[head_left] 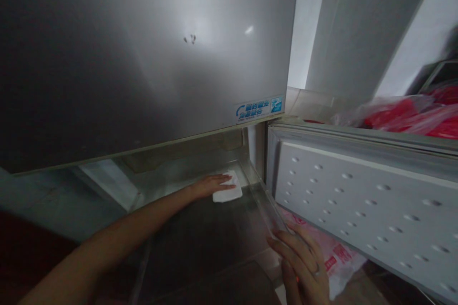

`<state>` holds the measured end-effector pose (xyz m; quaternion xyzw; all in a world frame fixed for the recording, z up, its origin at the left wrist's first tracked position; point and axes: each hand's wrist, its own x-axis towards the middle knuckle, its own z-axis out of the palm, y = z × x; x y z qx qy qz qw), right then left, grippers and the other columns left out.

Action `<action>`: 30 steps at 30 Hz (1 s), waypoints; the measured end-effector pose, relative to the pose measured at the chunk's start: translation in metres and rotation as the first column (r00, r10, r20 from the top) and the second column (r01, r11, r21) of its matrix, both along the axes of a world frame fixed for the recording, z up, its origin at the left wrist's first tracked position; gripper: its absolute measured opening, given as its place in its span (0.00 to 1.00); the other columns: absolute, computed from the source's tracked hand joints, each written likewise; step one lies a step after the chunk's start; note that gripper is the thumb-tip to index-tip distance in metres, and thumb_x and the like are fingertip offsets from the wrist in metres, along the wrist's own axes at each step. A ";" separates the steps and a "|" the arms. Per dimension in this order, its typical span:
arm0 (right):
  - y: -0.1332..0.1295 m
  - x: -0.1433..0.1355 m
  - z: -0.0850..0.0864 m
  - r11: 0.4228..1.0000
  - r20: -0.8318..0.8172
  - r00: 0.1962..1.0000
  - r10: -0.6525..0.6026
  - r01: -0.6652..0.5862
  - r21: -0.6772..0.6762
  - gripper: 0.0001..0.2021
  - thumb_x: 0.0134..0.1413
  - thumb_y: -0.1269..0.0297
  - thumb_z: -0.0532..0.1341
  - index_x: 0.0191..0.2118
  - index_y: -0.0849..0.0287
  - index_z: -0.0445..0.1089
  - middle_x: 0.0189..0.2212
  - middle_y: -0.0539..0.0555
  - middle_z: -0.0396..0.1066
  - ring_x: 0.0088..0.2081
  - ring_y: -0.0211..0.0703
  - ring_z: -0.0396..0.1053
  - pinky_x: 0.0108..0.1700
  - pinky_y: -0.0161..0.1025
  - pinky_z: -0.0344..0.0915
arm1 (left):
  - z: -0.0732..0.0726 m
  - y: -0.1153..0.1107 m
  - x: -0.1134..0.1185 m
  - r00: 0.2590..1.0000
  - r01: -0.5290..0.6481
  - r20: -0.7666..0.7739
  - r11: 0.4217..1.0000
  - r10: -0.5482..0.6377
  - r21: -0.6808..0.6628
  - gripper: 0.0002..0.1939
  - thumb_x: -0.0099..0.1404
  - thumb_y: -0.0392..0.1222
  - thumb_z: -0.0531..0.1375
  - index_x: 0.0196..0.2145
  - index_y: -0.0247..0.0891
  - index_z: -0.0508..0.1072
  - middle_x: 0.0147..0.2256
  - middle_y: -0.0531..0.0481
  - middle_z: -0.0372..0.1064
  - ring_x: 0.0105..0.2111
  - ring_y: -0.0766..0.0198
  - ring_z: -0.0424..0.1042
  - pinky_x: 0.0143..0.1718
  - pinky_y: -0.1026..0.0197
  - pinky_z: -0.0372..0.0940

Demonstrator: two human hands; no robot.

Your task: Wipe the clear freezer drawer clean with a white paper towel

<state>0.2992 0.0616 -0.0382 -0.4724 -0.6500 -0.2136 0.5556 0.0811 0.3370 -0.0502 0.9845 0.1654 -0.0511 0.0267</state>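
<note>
My left hand [213, 185] reaches into a clear plastic drawer [263, 195] and presses a folded white cloth [228, 194] against its floor toward the back. The fingers lie over the cloth, fairly straight. At the drawer's front right, my right hand [302, 259], with a ring on one finger, is closed over the top of the side wall. Its fingers are bent over the rim and its thumb is on the near side. The drawer is pulled out beneath the grey upper door [161, 57] of a refrigerator.
The lower refrigerator door [350, 200] stands swung out at the right, its dimpled white inner panel facing the drawer. Below it lies a pink-and-white plastic bag [336, 257]. Red plastic bags [411, 114] are behind that door. A grey wall panel [343, 28] rises at the back right.
</note>
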 end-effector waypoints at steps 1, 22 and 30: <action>0.000 0.000 -0.001 1.000 -0.003 1.000 0.001 -0.001 0.002 0.15 0.58 0.73 0.54 0.44 0.54 0.75 0.39 0.53 0.77 0.51 0.46 0.71 0.44 0.42 0.73 | 0.001 0.009 0.002 0.999 -0.048 0.007 0.999 0.048 -0.012 0.30 0.69 0.26 0.50 0.63 0.52 0.61 0.66 0.48 0.51 0.65 0.55 0.54 0.63 0.51 0.55; -0.001 0.003 0.004 1.000 0.067 0.998 0.009 -0.008 -0.017 0.14 0.57 0.73 0.54 0.43 0.58 0.74 0.39 0.54 0.76 0.52 0.45 0.69 0.47 0.41 0.71 | 0.000 -0.094 -0.003 0.973 0.232 -0.047 0.961 -0.227 0.149 0.26 0.72 0.36 0.51 0.65 0.53 0.57 0.65 0.44 0.53 0.64 0.52 0.57 0.60 0.55 0.61; -0.001 0.003 0.001 1.000 0.079 0.997 0.024 -0.024 -0.007 0.13 0.57 0.74 0.54 0.43 0.60 0.74 0.39 0.55 0.76 0.55 0.46 0.67 0.49 0.41 0.70 | -0.003 -0.125 -0.007 0.896 0.405 0.087 0.883 -0.435 0.238 0.21 0.75 0.40 0.47 0.61 0.53 0.64 0.64 0.45 0.57 0.63 0.57 0.58 0.62 0.58 0.58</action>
